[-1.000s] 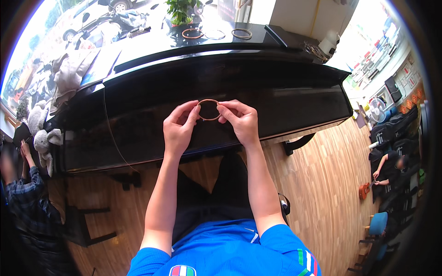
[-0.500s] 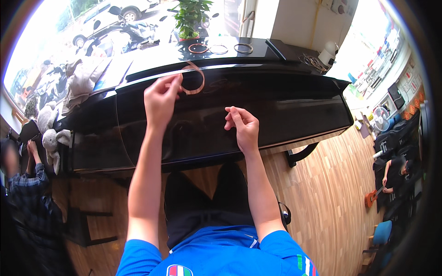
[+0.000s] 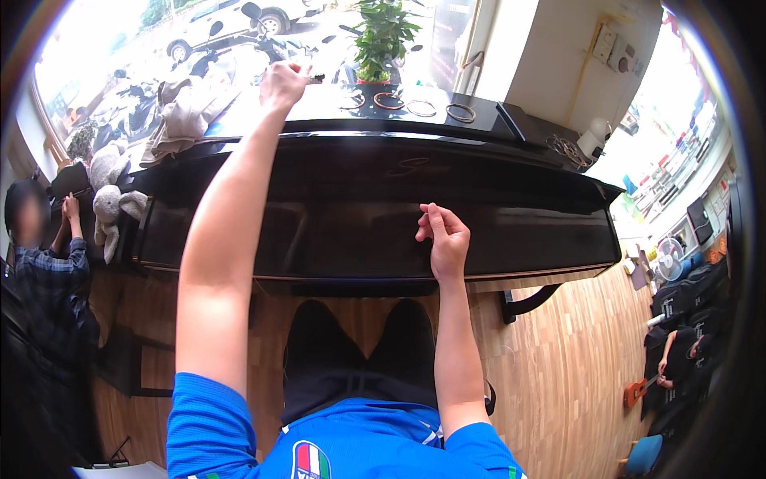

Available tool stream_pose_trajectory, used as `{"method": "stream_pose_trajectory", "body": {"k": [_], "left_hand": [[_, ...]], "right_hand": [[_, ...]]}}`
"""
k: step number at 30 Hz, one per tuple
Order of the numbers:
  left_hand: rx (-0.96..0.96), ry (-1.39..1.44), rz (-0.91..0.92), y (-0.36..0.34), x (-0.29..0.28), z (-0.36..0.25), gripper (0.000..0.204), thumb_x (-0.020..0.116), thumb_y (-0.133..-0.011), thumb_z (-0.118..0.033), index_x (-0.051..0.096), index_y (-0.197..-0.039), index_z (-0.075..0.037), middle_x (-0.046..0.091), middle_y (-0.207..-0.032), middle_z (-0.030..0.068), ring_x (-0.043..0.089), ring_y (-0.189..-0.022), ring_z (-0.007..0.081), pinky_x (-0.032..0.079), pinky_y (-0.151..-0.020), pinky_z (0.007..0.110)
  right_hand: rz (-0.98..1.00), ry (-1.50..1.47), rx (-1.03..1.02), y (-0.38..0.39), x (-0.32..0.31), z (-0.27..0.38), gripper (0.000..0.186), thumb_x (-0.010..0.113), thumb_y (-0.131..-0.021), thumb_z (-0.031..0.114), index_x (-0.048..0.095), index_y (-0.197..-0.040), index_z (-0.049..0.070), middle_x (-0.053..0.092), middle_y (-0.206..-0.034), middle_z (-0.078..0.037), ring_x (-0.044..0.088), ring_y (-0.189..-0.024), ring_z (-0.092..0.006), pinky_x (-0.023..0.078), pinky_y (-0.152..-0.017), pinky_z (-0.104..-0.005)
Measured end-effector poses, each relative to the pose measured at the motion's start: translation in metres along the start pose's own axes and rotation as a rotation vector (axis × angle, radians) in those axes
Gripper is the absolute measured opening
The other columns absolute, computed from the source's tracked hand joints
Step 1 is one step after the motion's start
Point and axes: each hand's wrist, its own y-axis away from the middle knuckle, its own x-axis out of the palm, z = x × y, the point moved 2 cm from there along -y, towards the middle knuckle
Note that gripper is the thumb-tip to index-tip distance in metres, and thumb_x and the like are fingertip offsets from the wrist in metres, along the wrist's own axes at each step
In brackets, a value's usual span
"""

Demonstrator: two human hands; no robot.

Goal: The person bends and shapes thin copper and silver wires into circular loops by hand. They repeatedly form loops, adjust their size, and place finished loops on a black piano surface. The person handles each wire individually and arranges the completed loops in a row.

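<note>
My left hand [image 3: 283, 85] is stretched far out over the top of a black upright piano [image 3: 351, 195]. Its fingers are closed, and a small dark piece [image 3: 317, 78] shows at the fingertips, too small to name. To the right of that hand, a thin ring [image 3: 351, 100] lies on the piano top. Beside it are a copper-coloured ring [image 3: 388, 100], a pale ring [image 3: 421, 108] and a darker ring [image 3: 461, 112], in a row. My right hand [image 3: 448, 241] hovers before the piano front, thumb and fingers pinched together, with nothing visible in them.
Behind the rings stands a potted plant [image 3: 381, 44]. Grey cloth [image 3: 187, 112] and a plush toy [image 3: 108, 203] lie at the left, near a seated person [image 3: 48, 271]. A tangle of cord [image 3: 565, 148] and a white device [image 3: 593, 140] sit at the right end.
My left hand has moved forward and left, over the piano top. The copper-coloured ring it held is out of it, and one more ring lies in the row. My right hand keeps its pinch.
</note>
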Motion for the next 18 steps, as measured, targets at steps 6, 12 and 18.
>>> {"method": "stream_pose_trajectory", "body": {"k": [6,12,18], "left_hand": [[0.0,-0.601,0.077,-0.039,-0.03,0.095,0.047,0.064,-0.091,-0.048,0.067,-0.123,-0.013,0.071,-0.113,0.0075,0.071,-0.092,0.0247,0.054,-0.085,0.042],[-0.376,0.497,0.626,-0.021,-0.046,0.085,0.036,0.05,-0.104,-0.03,0.06,-0.132,-0.01,0.056,-0.09,-0.0027,0.05,-0.068,0.0042,0.047,-0.065,0.023],[-0.09,1.089,0.5,-0.036,-0.118,0.019,0.039,0.046,-0.108,-0.025,0.049,-0.141,-0.005,0.045,-0.079,-0.0052,0.037,-0.059,0.0004,0.035,-0.049,0.014]], "right_hand": [[0.021,-0.026,0.01,0.0,0.005,-0.004,0.024,0.064,-0.099,0.02,0.072,-0.105,-0.002,0.067,-0.078,-0.005,0.06,-0.06,-0.009,0.05,-0.06,-0.022],[-0.001,-0.005,-0.006,0.001,0.0,-0.001,0.024,0.065,-0.099,0.02,0.072,-0.104,-0.002,0.067,-0.078,-0.005,0.06,-0.059,-0.009,0.049,-0.059,-0.0218],[0.009,0.013,-0.01,-0.002,0.001,-0.001,0.024,0.064,-0.099,0.02,0.072,-0.103,-0.002,0.066,-0.077,-0.004,0.059,-0.059,-0.0086,0.049,-0.058,-0.0215]]}}
